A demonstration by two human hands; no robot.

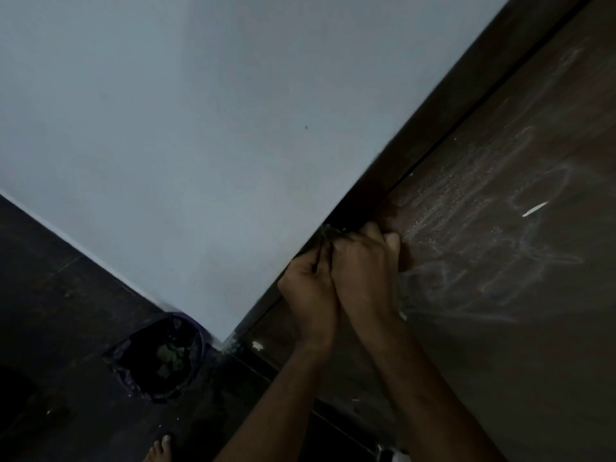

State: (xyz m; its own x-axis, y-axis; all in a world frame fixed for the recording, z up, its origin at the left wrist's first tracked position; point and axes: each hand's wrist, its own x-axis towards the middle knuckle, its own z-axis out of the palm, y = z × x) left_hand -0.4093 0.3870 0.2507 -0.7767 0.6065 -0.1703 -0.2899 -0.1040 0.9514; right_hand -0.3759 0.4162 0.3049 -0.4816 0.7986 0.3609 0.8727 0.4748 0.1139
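At the seam between the pale grey wall [166, 128] and the dark brown wooden door [500, 345], the left hand [310, 285] and right hand [363, 261] both curl tightly round what looks like a small dark crumpled rag [328, 232], while pale chalky smears [483, 201] across the door suggest most of the wiping remains.

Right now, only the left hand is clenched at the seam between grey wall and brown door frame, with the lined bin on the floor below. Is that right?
Not only the left: the head view shows the left hand and the right hand clenched on a dark scrap at that seam, lined bin on the floor below.
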